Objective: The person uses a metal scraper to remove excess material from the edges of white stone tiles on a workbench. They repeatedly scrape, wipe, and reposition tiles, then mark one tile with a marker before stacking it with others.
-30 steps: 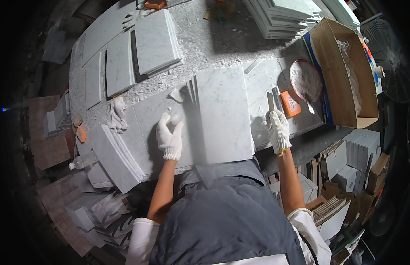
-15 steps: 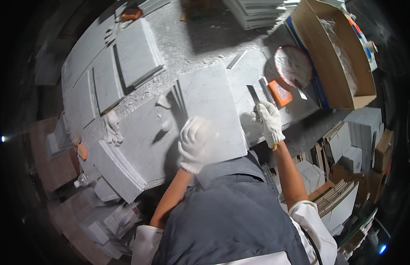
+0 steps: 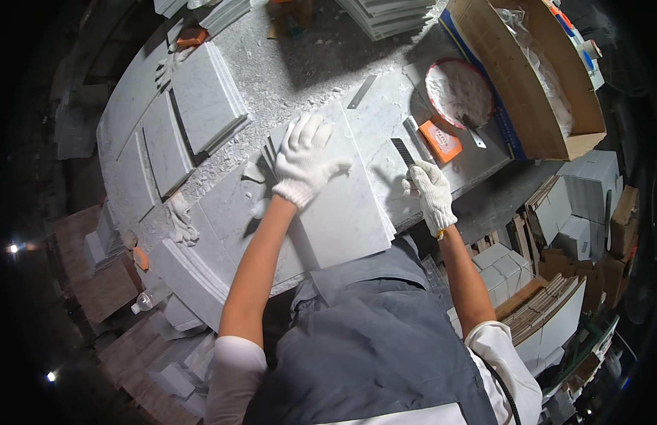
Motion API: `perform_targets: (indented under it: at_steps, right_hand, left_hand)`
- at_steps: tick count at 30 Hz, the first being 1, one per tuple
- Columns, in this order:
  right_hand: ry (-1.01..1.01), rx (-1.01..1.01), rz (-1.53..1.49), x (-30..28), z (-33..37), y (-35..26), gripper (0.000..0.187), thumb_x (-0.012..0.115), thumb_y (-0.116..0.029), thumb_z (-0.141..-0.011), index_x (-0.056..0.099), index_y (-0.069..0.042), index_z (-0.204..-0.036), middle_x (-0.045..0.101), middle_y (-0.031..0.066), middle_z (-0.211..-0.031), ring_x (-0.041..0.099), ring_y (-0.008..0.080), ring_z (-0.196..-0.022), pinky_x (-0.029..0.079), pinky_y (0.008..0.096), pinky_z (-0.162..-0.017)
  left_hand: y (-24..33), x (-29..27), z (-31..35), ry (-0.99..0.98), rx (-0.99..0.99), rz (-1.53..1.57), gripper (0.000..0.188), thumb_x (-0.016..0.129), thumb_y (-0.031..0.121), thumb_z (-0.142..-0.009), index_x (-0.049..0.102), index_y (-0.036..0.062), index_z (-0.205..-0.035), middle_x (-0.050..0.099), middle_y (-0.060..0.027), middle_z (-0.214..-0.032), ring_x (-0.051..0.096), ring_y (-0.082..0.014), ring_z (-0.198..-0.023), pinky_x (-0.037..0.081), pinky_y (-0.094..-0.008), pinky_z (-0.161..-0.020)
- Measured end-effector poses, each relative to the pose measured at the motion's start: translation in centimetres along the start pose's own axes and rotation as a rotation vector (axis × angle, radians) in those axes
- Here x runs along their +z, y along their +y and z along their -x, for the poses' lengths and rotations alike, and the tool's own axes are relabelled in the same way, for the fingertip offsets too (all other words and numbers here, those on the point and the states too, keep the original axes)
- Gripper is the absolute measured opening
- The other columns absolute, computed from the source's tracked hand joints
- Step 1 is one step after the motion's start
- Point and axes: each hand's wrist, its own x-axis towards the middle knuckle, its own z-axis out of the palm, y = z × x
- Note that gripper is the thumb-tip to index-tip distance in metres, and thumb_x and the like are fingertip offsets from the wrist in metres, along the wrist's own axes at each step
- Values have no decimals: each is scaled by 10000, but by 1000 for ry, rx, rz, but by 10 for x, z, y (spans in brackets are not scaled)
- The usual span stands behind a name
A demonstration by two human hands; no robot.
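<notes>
My left hand (image 3: 307,156), in a white knitted glove, lies flat with its fingers spread on the upper part of a grey-white marble tile (image 3: 342,219). That tile tops a small stack in front of me. To the right of the stack, my gloved right hand (image 3: 431,191) is closed around a narrow dark strip (image 3: 403,151) with fine marks along it. The strip points up and away from me; its lower end is hidden in the fingers. A small stone chip (image 3: 255,171) lies by the stack's left edge.
A red-rimmed bowl of white powder (image 3: 459,88), an orange block (image 3: 440,140) and a cardboard box (image 3: 527,78) stand on the right. More marble tiles (image 3: 208,95) lie at left. Loose gloves (image 3: 181,218) rest near the left table edge. A metal strip (image 3: 361,92) lies beyond the stack.
My left hand has slid away from me, from the tile's near left side to its upper part, and its fingers have spread. My right hand still grips the dark strip.
</notes>
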Motion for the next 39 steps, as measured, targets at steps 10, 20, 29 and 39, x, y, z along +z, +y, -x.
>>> perform_targets:
  at_steps: [10,20,29,39]
  right_hand:
    - [19,49,-8,-2,-3,-7,332,680,-186,-1010,618,7,-1272,675,71,-1003,682,156,-775,591,295,-679]
    - [20,26,-82,6,2,-24,215,616,-217,-1016,652,-31,-1118,652,20,-851,608,96,-695,506,253,-600]
    - [-136,-68,69,12,-29,-28,396,649,-212,-1027,584,37,-1329,660,75,-1019,671,145,-829,581,292,-714]
    - [-241,-253,245,54,-69,-59,434,673,-204,-1011,595,-16,-1394,701,61,-1035,675,111,-838,572,268,-713]
  left_hand:
    - [-16,18,-48,-107,4,46,792,599,665,-889,515,139,-1475,413,-146,-1583,294,-329,-1508,138,-476,-1283]
    - [-10,12,-18,-244,59,-210,762,460,511,-1015,281,73,-1613,196,-150,-1704,127,-318,-1582,39,-442,-1298]
    - [5,18,2,-278,103,-306,689,418,457,-1035,335,46,-1581,292,-172,-1662,269,-296,-1538,180,-435,-1268]
    - [104,11,34,-44,281,193,715,490,601,-976,520,84,-1469,452,-158,-1563,341,-335,-1494,190,-493,-1269]
